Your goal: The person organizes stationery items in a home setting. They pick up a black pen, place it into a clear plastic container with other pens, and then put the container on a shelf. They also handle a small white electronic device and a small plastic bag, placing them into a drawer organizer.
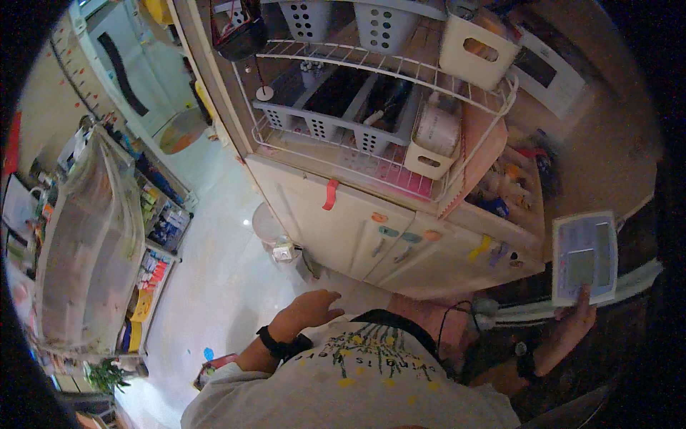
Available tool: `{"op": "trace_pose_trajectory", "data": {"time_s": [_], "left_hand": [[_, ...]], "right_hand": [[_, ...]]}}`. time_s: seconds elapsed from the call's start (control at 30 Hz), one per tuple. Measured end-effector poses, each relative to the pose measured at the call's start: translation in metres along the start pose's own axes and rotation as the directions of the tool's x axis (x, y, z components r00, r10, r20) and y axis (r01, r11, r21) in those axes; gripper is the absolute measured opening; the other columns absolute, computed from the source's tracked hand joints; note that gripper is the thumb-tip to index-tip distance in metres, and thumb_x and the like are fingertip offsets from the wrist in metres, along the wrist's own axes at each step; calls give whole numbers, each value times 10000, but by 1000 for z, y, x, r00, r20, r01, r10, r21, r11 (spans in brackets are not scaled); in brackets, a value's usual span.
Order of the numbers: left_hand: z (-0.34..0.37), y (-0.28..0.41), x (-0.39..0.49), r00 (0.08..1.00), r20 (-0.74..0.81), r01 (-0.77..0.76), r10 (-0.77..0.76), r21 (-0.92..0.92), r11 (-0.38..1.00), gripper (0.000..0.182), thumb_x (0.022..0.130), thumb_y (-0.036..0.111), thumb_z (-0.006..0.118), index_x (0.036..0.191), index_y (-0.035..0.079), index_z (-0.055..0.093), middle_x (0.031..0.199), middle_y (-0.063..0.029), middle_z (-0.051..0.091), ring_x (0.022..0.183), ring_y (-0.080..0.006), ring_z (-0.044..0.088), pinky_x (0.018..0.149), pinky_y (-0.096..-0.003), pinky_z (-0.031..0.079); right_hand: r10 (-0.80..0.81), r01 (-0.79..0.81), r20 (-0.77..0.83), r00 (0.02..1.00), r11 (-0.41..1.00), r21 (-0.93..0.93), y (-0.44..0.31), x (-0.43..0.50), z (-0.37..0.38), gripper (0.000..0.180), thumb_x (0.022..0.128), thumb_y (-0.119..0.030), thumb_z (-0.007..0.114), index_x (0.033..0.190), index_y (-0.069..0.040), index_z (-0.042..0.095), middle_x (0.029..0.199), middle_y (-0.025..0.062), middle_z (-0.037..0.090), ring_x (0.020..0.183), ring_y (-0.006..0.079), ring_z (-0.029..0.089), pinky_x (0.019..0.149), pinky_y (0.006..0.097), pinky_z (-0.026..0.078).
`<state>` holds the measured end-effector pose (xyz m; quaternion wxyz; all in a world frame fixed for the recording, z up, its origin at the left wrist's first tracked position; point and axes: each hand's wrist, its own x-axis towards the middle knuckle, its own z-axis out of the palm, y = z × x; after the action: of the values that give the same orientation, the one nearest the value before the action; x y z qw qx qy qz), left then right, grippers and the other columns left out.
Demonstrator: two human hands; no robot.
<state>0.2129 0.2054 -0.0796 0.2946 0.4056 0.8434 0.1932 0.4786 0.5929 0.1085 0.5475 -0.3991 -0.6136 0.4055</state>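
My right hand (580, 311) grips the lower edge of a flat white rectangular object (561, 271), with its fingers over the front. Grey rectangles mark that face; whether they are printed or a screen I cannot tell. It is held up at the right, beside the corner of a cream cabinet (321, 230). My left hand (313, 308) hangs in front of my shirt with nothing in it, thumb apart from the other fingers. A dark band circles each wrist.
A white wire rack (375, 64) with grey perforated baskets (370, 140) and cream bins (429, 161) stands on the cabinet. An open compartment (514, 182) holds small items. At the left, a sheer cloth (91, 257) covers a shelf unit. Pale floor (198, 289) lies between.
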Motion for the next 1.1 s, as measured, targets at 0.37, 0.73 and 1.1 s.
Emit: {"op": "trace_pose_trajectory", "data": {"time_s": [0.37,0.73,1.1], "left_hand": [[-69,-91,-27,997,82,-19,12,94,995,484,851,393,585,1195,55,552,1039,-182,618,981,-339,585,834,-425,473],[-72,-115,-34,999,38,-29,29,2,1000,486,851,406,580,1184,52,565,1065,-195,621,993,-354,586,842,-421,475],[-61,-98,-31,995,-76,-66,63,-29,997,471,860,369,594,1199,45,549,1027,-190,635,931,-340,612,800,-409,491]], "right_hand": [[-421,407,446,790,904,132,-44,-137,73,419,818,-266,638,1120,12,555,941,150,626,721,186,624,547,296,513],[270,-461,619,737,871,170,-61,-153,120,264,846,-168,624,1025,24,603,806,120,666,526,179,624,379,272,483],[401,-839,858,321,541,61,-34,-160,181,382,841,-159,619,1148,53,537,1030,147,645,880,254,656,751,393,555]]}}
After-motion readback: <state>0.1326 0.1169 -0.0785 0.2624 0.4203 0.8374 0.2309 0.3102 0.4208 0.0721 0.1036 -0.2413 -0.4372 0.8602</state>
